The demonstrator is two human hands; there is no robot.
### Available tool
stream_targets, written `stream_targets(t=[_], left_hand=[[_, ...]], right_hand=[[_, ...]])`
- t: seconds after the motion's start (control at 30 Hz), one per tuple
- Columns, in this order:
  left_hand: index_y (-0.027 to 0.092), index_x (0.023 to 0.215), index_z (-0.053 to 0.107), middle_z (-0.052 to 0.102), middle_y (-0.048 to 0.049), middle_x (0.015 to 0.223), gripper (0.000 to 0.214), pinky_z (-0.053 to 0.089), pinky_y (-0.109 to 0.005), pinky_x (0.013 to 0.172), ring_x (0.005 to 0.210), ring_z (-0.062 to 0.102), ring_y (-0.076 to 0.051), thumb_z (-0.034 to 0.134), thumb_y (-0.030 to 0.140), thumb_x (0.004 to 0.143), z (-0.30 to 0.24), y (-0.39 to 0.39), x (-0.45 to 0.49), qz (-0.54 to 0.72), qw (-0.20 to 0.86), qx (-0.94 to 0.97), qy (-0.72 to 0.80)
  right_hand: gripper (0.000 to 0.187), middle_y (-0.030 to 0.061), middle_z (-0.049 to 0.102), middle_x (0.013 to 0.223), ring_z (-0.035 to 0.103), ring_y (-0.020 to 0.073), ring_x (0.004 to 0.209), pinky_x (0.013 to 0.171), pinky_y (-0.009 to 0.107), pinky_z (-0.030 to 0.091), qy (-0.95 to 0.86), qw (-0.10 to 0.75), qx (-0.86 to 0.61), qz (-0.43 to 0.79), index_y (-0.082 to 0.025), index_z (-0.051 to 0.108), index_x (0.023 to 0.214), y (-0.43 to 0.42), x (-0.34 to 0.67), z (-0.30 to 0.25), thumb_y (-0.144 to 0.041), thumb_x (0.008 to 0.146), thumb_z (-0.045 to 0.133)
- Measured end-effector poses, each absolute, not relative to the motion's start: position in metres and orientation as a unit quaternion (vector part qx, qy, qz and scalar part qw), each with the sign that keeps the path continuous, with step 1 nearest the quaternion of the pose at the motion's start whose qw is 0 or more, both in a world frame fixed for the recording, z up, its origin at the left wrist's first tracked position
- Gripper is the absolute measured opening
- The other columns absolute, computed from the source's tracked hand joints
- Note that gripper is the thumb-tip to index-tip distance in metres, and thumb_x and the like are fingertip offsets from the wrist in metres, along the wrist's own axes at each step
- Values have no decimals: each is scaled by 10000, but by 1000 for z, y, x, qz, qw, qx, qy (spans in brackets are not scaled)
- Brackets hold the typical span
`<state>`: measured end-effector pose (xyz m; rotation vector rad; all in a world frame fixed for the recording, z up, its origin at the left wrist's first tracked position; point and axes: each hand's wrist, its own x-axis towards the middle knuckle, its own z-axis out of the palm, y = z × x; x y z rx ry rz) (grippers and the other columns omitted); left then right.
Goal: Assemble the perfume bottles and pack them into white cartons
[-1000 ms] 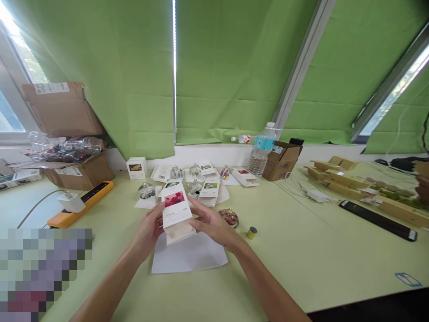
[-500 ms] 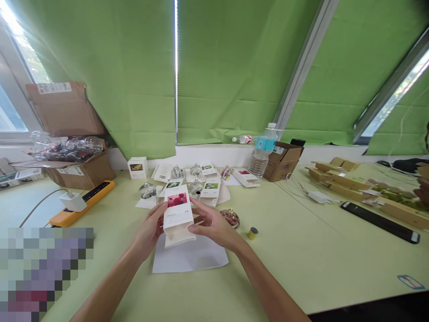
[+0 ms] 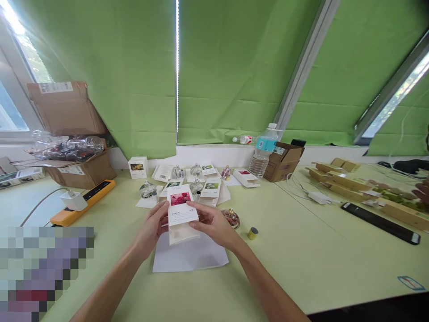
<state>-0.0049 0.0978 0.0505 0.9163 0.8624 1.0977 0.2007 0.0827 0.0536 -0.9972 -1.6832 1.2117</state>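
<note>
Between my two hands is a small white carton [image 3: 181, 214] printed with a red flower picture, its open end tilted toward me. My left hand [image 3: 156, 226] grips its left side, and my right hand [image 3: 211, 221] has its right side between thumb and fingers. Beneath it a sheet of white paper [image 3: 191, 257] lies on the table. Just beyond my right hand sits a round glass bottle [image 3: 231, 218] with reddish contents, and beside that a small gold cap [image 3: 253, 233]. Behind the carton are several glass bottles and flattened flower-print cartons [image 3: 210, 188].
An orange power strip [image 3: 83, 203] and a cardboard box [image 3: 78, 167] with plastic-wrapped items stand left. At the back are a large water bottle [image 3: 263, 154] and a brown box [image 3: 283, 161]. To the right lie a black phone-like slab [image 3: 378, 222] and long cartons [image 3: 405, 213]; another person's hand [image 3: 422, 190] shows there.
The carton has shifted slightly right and its open end has tipped a little. My right fingers have moved onto its front edge. Both hands still hold it.
</note>
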Motion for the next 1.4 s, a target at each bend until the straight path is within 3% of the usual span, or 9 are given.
stream_targets(t=[0.4,0.7,0.83,1.1,1.27,1.4], left_hand=[[229,1200,587,699,-84,1119,457,515,-257,646,933,676,-223,635,449,803,50,98,-5,482,671,416,380],[186,1181,605,747,-78,962,505,501,-267,617,825,702,-240,664,464,764,52,96,-6,486,676,401,381],[178,1175,612,751,-80,937,512,503,-278,625,806,704,-244,670,467,756,53,95,-6,484,679,400,380],[223,1256,567,670,-115,1168,532,528,-292,687,936,672,-239,641,466,789,54,96,-5,481,657,418,403],[359,1326,488,465,-50,1432,579,537,-316,731,1011,640,-240,670,379,777,61,92,-9,499,620,438,418],[355,1296,533,395,-9,1479,540,535,-338,772,1076,608,-269,644,298,771,70,87,-10,471,639,481,371]], right_hand=[[557,46,702,956,612,231,941,840,391,502,-652,427,-396,486,-252,515,1339,83,199,52,-321,806,660],[642,37,693,1013,626,216,901,836,388,501,-667,390,-385,505,-300,488,1352,78,200,58,-375,757,718],[574,34,696,996,626,218,901,842,391,501,-672,401,-387,488,-297,533,1313,77,198,59,-344,768,704],[534,35,681,920,603,199,813,741,342,494,-655,434,-415,458,-280,537,1315,80,199,57,-354,800,658],[542,11,638,819,546,161,704,650,302,459,-645,448,-443,433,-286,527,1320,83,203,58,-408,805,644],[549,12,626,799,521,155,681,642,303,450,-645,451,-438,435,-279,521,1325,84,205,58,-434,809,632]])
